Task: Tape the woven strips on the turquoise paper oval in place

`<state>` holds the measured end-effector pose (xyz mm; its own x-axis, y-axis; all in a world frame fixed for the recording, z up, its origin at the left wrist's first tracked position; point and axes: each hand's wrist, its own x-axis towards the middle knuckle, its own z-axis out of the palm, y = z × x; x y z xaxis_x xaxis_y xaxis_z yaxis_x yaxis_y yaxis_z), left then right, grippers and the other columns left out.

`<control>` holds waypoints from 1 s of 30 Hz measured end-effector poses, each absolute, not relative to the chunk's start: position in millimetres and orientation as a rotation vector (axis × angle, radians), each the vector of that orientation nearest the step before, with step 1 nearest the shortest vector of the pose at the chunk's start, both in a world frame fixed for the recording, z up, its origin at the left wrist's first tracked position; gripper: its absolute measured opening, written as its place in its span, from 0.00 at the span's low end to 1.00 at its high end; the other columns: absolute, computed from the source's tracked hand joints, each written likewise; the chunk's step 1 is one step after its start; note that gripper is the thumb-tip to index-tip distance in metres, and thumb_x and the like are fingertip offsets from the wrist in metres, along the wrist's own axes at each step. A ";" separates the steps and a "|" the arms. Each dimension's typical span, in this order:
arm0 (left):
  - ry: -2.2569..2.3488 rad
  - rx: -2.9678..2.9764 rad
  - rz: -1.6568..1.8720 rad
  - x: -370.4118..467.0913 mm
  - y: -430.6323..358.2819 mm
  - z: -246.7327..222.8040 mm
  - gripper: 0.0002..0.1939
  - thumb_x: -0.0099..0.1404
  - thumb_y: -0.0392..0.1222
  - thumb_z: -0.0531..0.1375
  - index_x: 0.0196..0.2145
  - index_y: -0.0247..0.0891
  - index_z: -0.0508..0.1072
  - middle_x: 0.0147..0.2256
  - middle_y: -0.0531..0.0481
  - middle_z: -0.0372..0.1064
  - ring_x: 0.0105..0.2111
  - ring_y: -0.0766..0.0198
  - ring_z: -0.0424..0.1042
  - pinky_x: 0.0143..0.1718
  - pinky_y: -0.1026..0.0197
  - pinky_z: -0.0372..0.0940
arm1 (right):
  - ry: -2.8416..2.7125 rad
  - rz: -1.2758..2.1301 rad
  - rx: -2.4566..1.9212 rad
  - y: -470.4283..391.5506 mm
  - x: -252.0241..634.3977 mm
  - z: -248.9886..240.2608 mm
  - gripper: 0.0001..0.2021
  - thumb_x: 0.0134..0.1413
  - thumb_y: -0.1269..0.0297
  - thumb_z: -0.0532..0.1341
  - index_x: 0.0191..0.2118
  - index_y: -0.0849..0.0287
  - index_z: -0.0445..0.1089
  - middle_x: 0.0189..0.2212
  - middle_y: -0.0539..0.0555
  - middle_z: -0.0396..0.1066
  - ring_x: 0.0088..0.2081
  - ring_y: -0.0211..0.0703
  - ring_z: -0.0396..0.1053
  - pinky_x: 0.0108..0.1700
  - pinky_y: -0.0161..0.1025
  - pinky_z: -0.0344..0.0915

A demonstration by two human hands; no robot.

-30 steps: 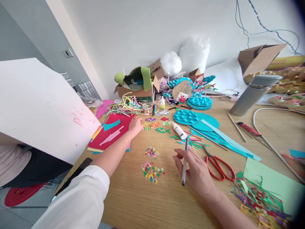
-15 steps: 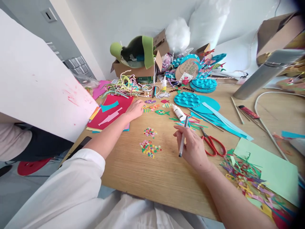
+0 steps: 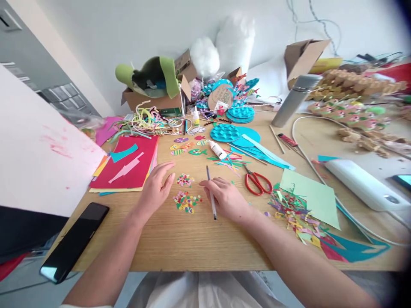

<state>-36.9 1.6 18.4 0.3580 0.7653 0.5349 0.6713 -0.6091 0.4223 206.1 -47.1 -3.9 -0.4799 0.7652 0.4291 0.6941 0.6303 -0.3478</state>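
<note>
My right hand (image 3: 224, 196) is closed around a pen (image 3: 212, 197), which slants with its lower end toward me. To the left, my left hand (image 3: 158, 185) is open and holds nothing, fingers stretched forward over the table. Two small piles of coloured paper dots, an upper pile (image 3: 185, 179) and a lower pile (image 3: 186, 202), lie between my hands. Beyond them are several paper fish, among them a green fish (image 3: 198, 152), beside a white glue bottle (image 3: 217, 150). Red-handled scissors (image 3: 257, 183) lie right of my right hand.
A stack of coloured paper (image 3: 128, 167) and a black phone (image 3: 77, 239) lie at the left. Paper scraps (image 3: 298, 214), a green sheet (image 3: 310, 196) and a white device (image 3: 366, 184) occupy the right. A grey cylinder (image 3: 295, 100) stands behind, near blue discs (image 3: 224, 132) and a cable.
My left hand has drawn back from the fish toward the dots. My right hand, still with the pen, has come left, closer to the dots. The view has turned right.
</note>
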 end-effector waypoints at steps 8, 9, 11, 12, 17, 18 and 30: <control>1.363 2.519 1.415 -19.6 -6.0 14.0 0.13 0.68 0.38 0.55 0.50 0.35 0.70 0.45 0.41 0.74 0.48 0.56 0.72 0.51 0.52 0.67 | -2.405 0.042 -1.614 -44.4 206.9 2.6 0.11 0.61 0.74 0.53 0.45 0.62 0.69 0.32 0.57 0.72 0.36 0.47 0.66 0.41 0.43 0.53; 1.363 2.547 1.441 -20.6 -4.5 8.9 0.13 0.68 0.38 0.56 0.50 0.35 0.70 0.44 0.40 0.74 0.47 0.56 0.72 0.50 0.52 0.68 | -2.417 0.006 -1.672 -43.7 208.4 3.8 0.10 0.61 0.74 0.53 0.44 0.61 0.70 0.33 0.58 0.71 0.38 0.49 0.65 0.41 0.44 0.53; 1.349 2.594 1.447 -23.1 -1.5 -0.9 0.13 0.67 0.37 0.56 0.49 0.35 0.70 0.43 0.41 0.74 0.46 0.56 0.73 0.49 0.51 0.68 | -2.451 -0.046 -1.725 -42.6 211.0 5.1 0.10 0.61 0.73 0.53 0.41 0.61 0.71 0.35 0.60 0.71 0.41 0.52 0.64 0.42 0.45 0.53; 1.337 2.610 1.440 -24.4 -0.4 -4.7 0.13 0.67 0.37 0.56 0.49 0.35 0.70 0.43 0.41 0.74 0.45 0.56 0.73 0.49 0.52 0.68 | -2.471 -0.057 -1.728 -42.4 211.7 5.2 0.10 0.62 0.73 0.53 0.40 0.61 0.71 0.36 0.61 0.71 0.42 0.53 0.63 0.42 0.45 0.53; 1.359 2.590 1.402 -26.7 0.5 -9.8 0.13 0.67 0.37 0.55 0.48 0.37 0.70 0.43 0.42 0.75 0.44 0.55 0.73 0.48 0.50 0.68 | -2.518 -0.037 -1.682 -43.8 210.2 2.2 0.10 0.62 0.73 0.53 0.40 0.61 0.71 0.39 0.63 0.70 0.44 0.53 0.61 0.43 0.46 0.54; 1.366 2.583 1.392 -26.5 0.3 -9.3 0.13 0.67 0.38 0.55 0.48 0.38 0.70 0.43 0.43 0.75 0.45 0.55 0.74 0.48 0.50 0.68 | -2.519 -0.040 -1.671 -44.3 209.7 1.5 0.10 0.62 0.72 0.53 0.41 0.61 0.71 0.40 0.63 0.69 0.44 0.53 0.61 0.43 0.46 0.55; 1.300 2.634 1.442 -26.3 0.8 -10.0 0.13 0.66 0.33 0.55 0.48 0.36 0.69 0.42 0.42 0.76 0.44 0.56 0.74 0.48 0.51 0.69 | -2.482 -0.085 -1.654 -45.8 207.4 0.9 0.11 0.62 0.72 0.53 0.45 0.61 0.70 0.38 0.61 0.69 0.42 0.52 0.63 0.41 0.45 0.56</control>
